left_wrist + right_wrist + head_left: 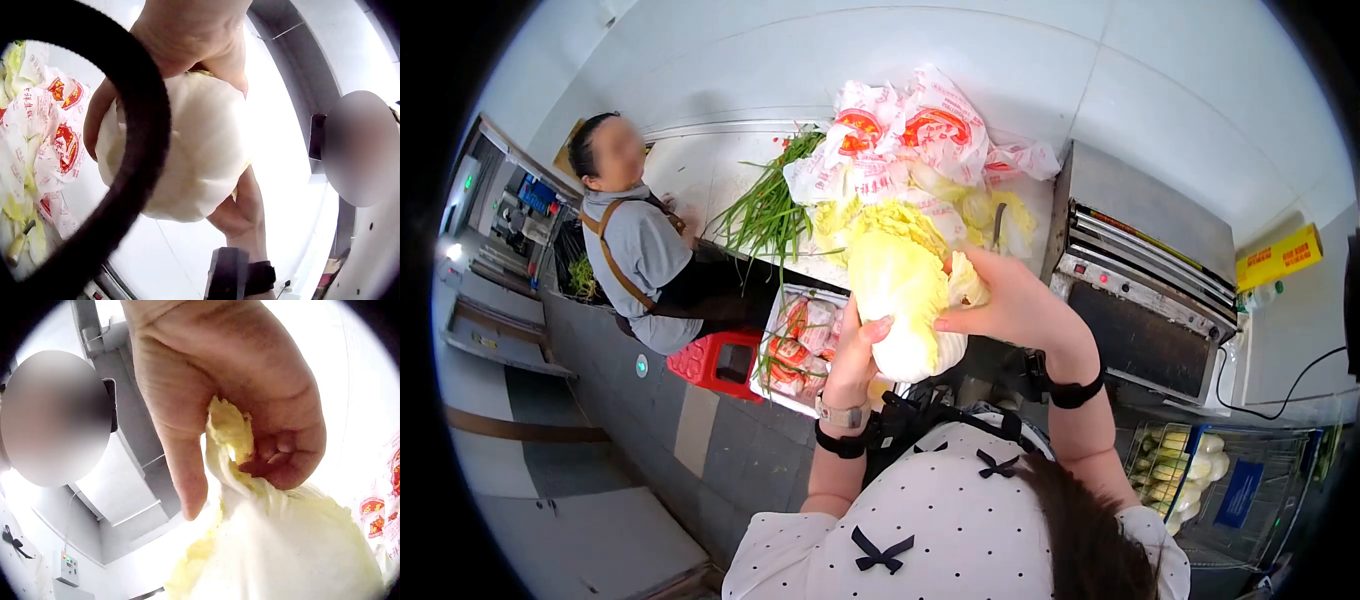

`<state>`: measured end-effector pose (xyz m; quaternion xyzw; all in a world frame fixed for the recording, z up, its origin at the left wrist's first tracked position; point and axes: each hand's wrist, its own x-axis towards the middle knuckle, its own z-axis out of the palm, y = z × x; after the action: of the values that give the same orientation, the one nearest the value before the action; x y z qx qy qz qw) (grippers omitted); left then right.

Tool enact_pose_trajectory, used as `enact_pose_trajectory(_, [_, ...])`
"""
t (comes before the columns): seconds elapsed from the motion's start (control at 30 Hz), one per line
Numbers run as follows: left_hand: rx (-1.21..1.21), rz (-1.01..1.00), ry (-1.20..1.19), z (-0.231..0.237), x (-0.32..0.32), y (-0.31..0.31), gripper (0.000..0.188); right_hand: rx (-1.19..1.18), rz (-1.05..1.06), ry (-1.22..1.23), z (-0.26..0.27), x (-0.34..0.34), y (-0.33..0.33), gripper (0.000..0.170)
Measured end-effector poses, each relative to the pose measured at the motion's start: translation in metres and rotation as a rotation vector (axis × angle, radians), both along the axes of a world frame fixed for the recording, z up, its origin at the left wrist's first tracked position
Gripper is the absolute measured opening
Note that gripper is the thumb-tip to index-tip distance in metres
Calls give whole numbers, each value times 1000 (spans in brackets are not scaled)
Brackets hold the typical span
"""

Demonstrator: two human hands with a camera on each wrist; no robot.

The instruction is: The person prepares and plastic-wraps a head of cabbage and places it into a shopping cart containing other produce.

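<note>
A napa cabbage (900, 295), yellow at the leafy end and white at the base, is held up over the worktop's front edge. My left hand (855, 355) grips it from the left side, thumb along the leaves; the left wrist view shows its round white base (194, 150) facing the camera. On the opposite side is my right hand (1020, 300), its fingers curled on a loose outer leaf (968, 282). Close up in the right wrist view, the crinkled leaf edge (230, 431) passes between thumb and curled fingers, folded away from the head.
Behind the cabbage lie printed plastic bags (920, 125), loose leaves (990, 210) and green stalks (775, 205). A steel appliance (1145, 250) stands right, a wire basket (1165, 465) of cabbages below. Left are a white box (800, 350), a red stool (715, 362) and another person (635, 250).
</note>
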<state>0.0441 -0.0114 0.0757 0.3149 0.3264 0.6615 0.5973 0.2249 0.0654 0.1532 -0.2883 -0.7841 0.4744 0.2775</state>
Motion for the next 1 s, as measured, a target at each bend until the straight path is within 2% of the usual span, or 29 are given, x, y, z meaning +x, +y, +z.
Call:
enact_pose_trajectory(0.07, [3, 0, -1, -3, -1, 2, 74, -12, 66, 17, -3, -1, 4, 41])
enact_pose_trajectory(0.17, [16, -8, -3, -10, -3, 6, 74, 155, 15, -42, -6, -1, 4, 40])
enact_pose_trajectory(0.27, [11, -47, -18, -6, -1, 8, 73, 144, -82, 0, -7, 3, -8, 38])
enact_pose_trajectory(0.43, [-52, -4, 75, -3, 3, 8, 74, 32, -131, 29, -21, 11, -15, 36])
enact_pose_trajectory(0.53, [-49, -76, 57, -3, 3, 10, 76, -66, -142, 46, -23, 12, -16, 34])
enact_pose_trajectory(0.63, [-41, -220, -96, -22, 0, 8, 78, -194, -151, 139, -17, 8, -17, 36])
enact_pose_trajectory(0.73, [-104, -265, -139, -13, 0, 12, 79, -143, -35, 97, -11, 16, -14, 40])
enact_pose_trajectory(0.87, [-29, -112, -25, 1, 10, 16, 76, -143, -24, 98, -20, 21, -12, 40])
enact_pose_trajectory(0.9, [-38, -66, -2, 4, 13, 13, 74, -173, -60, 11, -13, 24, -16, 38])
enact_pose_trajectory(1.0, [-140, -95, -136, -14, 0, 14, 68, -280, -58, -23, -2, 32, -27, 35])
